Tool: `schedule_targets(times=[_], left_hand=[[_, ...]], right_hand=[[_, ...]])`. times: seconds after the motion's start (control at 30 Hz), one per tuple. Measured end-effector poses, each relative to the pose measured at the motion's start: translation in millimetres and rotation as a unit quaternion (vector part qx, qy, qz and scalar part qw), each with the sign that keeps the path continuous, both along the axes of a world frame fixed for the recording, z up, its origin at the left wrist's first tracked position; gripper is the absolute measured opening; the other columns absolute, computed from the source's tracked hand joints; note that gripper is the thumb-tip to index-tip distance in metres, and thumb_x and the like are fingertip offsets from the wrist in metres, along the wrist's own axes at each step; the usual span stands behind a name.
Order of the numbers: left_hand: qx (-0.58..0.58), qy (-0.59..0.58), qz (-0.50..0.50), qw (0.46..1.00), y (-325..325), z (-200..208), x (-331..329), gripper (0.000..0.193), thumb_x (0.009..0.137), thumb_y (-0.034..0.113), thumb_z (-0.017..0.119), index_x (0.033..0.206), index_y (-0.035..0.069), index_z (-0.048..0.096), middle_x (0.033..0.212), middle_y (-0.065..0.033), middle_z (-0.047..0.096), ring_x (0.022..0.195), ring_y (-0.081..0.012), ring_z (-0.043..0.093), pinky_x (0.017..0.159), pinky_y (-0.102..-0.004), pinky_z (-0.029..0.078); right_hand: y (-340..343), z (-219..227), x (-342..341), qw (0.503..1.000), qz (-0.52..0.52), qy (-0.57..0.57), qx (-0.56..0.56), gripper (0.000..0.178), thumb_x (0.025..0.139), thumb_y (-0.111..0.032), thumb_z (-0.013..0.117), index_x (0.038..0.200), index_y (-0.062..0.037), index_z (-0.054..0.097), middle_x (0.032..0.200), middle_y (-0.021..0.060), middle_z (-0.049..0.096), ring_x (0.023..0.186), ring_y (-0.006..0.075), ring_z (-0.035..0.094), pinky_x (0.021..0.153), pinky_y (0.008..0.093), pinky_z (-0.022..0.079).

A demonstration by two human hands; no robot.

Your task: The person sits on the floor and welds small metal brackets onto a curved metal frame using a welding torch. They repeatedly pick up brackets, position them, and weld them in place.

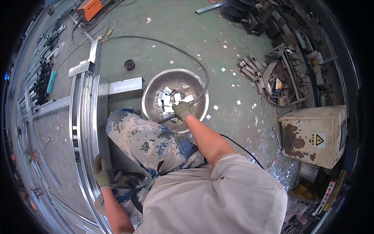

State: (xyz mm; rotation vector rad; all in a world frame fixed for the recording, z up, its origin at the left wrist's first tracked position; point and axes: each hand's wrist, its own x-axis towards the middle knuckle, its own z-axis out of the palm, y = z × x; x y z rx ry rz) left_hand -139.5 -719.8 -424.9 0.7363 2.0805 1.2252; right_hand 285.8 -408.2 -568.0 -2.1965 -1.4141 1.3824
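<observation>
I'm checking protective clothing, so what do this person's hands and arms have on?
The left hand and right hand wear dull olive-grey gloves ending around the wrists. Both forearms are uncovered. The right sleeve is short, loose and pale greyish-beige; the left sleeve isn't clearly visible.

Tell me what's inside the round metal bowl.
A loose pile of short, shiny metal pieces lies in the bowl. The gloved right hand blocks part of the view; whatever lies beneath the upper pieces or behind the hand is hidden.
</observation>
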Motion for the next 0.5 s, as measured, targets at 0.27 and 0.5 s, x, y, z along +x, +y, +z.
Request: schedule_targets(times=[0.27, 0.5], left_hand=[[-0.019, 0.020, -0.015, 0.999, 24.4, 22.2, 14.5, 0.046, 0.104, 0.017, 0.075, 0.143, -0.004, 0.064, 0.123, -0.0087, 0.075, 0.108, -0.0132, 0.069, 0.092, -0.0262, 0.055], [-0.027, 0.019, -0.044, 0.998, 31.1, 11.6, -2.4, 0.046, 0.105, 0.017, 0.074, 0.144, -0.004, 0.064, 0.129, -0.0119, 0.074, 0.114, -0.0174, 0.070, 0.097, -0.0292, 0.055]], right_hand=[[-13.4, 25.8, 35.0, 0.978, -0.085, 0.180, 0.056, 0.038, 0.095, -0.034, 0.067, 0.110, -0.0013, 0.079, 0.099, 0.0212, 0.079, 0.088, 0.0310, 0.078, 0.084, 0.0413, 0.061], [-14.1, -13.5, 139.0, 0.961, -0.189, 0.131, 0.154, 0.037, 0.098, -0.032, 0.065, 0.114, -0.0011, 0.078, 0.090, 0.0095, 0.077, 0.074, 0.0209, 0.075, 0.065, 0.0353, 0.057]])
